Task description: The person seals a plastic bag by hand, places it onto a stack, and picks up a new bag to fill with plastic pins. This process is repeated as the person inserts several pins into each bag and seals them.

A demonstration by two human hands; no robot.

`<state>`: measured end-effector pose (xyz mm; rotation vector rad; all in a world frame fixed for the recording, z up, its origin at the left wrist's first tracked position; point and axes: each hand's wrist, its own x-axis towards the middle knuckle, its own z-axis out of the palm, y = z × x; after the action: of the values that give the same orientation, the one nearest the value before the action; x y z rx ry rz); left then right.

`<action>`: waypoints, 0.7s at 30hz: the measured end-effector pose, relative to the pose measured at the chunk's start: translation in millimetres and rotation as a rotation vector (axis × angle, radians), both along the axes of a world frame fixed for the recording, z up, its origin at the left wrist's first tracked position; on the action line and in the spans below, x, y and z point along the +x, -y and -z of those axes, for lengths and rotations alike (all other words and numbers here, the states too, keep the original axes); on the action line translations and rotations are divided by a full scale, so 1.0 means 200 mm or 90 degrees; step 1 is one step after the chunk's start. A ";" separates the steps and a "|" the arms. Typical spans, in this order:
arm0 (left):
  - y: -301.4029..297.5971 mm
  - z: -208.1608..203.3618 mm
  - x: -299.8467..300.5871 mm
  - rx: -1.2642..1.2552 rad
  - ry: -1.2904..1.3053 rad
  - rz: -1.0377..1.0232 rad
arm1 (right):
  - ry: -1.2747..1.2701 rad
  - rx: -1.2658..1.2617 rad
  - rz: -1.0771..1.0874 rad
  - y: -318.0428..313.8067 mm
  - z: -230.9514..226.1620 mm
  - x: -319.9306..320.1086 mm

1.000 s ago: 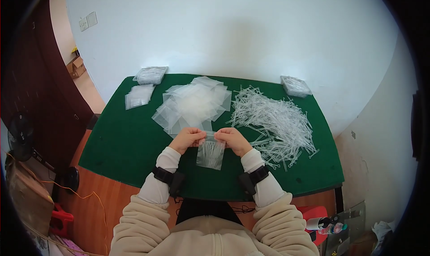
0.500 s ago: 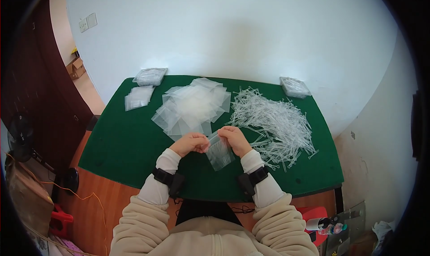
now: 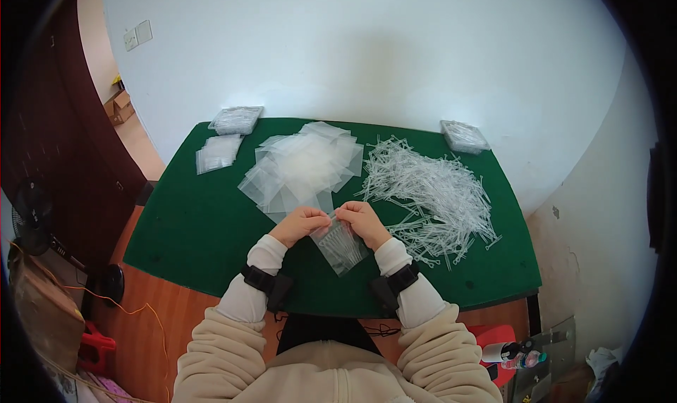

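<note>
Since the earlier frame, both hands have drawn slightly closer together and the small clear bag (image 3: 341, 245) now hangs tilted, its lower end swung toward the person's right. Seen from above, cream sleeves and dark wrist straps lead up from the bottom edge to the hands, which meet over the near middle of the green table (image 3: 197, 227). Left hand (image 3: 300, 224) has its fingers closed, pinching the bag's upper left corner; right hand (image 3: 363, 221) is closed on the upper right corner, so the two together seem to hold the bag's mouth taut while the rest dangles toward the person. Thin pale strips show inside the bag, and it rests lightly on or just above the cloth; which cannot be told. Just beyond the hands, toward the wall, a loose heap of empty clear bags (image 3: 303, 165) lies fanned out, within easy reach. To the right of that heap sprawls a wide tangle of thin white plastic ties (image 3: 430, 191), likewise near the right hand. Farther back, at the table's far left corner, sit a flat stack of bags (image 3: 217, 153) and a wrapped packet (image 3: 236, 119); a second wrapped packet (image 3: 464, 136) sits at the far right corner, against the white wall.
</note>
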<state>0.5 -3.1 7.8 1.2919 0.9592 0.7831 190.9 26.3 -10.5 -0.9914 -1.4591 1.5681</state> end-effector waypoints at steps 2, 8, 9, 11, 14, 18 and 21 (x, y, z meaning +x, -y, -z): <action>-0.01 0.00 0.00 0.010 0.017 0.005 | -0.015 0.023 0.033 -0.03 0.03 0.01; 0.00 -0.01 0.01 0.064 -0.047 -0.034 | -0.009 0.056 0.092 -0.06 0.07 0.02; 0.00 0.00 0.02 0.088 -0.056 -0.040 | 0.019 0.083 0.083 -0.05 0.07 0.01; 0.00 0.02 0.03 0.136 -0.076 -0.053 | 0.076 0.136 0.066 -0.04 0.08 -0.01; 0.01 0.01 0.04 0.156 -0.108 -0.056 | 0.089 0.163 0.045 -0.02 0.07 -0.02; -0.01 0.05 0.03 0.212 -0.147 -0.056 | 0.097 0.170 0.033 -0.01 0.07 -0.03; -0.01 0.07 0.03 0.234 -0.163 -0.058 | 0.103 0.173 0.034 -0.01 0.07 -0.03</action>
<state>5.6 -0.4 -6.3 1.7081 1.1182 0.9084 184.6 28.6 -25.3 -1.0052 -1.6899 1.2345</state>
